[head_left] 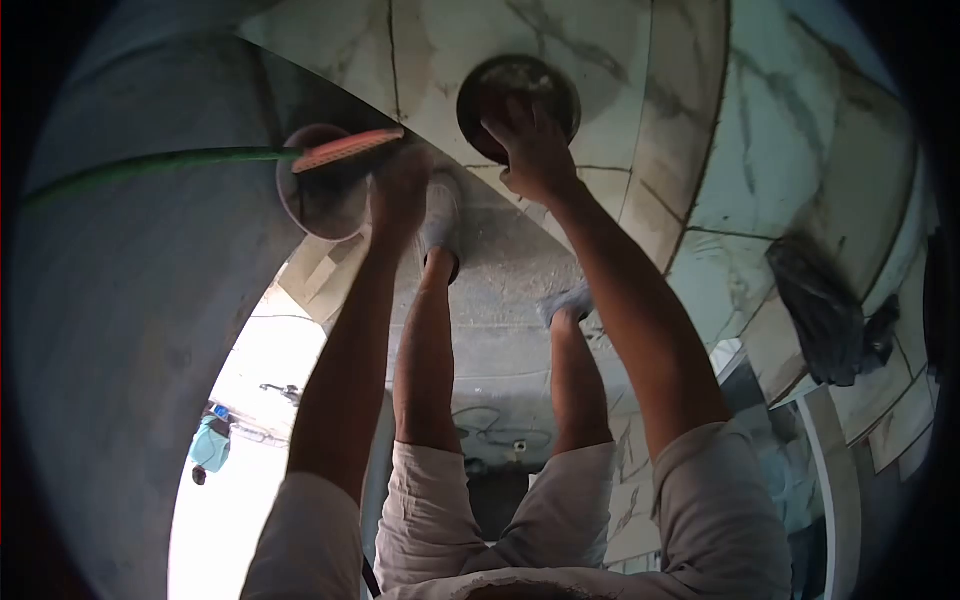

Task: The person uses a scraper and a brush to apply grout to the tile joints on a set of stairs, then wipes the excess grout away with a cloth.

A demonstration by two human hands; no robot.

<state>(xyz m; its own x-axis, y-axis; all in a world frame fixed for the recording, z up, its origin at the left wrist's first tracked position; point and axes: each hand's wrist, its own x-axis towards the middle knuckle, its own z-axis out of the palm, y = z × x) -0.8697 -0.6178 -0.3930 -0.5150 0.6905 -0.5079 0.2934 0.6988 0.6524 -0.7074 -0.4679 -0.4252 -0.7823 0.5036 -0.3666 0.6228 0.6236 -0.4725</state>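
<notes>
A dark round bowl (pixel 562 88) is against the marble-patterned tiles ahead of me. My right hand (pixel 535 152) is at its near rim, with the fingers inside the bowl and the thumb outside the edge. What the bowl contains is too dark to make out. My left hand (pixel 398 195) is smeared by motion, and its fingers cannot be read. Just left of it is a round bucket (pixel 290 200) with a pale pinkish rim. Across the bucket's top lies an orange brush head (pixel 348 148), joined to a long green handle (pixel 150 165).
Pale veined tiles (pixel 750 130) curve along the right. A crumpled black plastic bag (pixel 820 310) lies on them. My feet stand on a dusty grey floor (pixel 500 260). Beyond a bright opening at lower left is a person in a teal top (pixel 208 445).
</notes>
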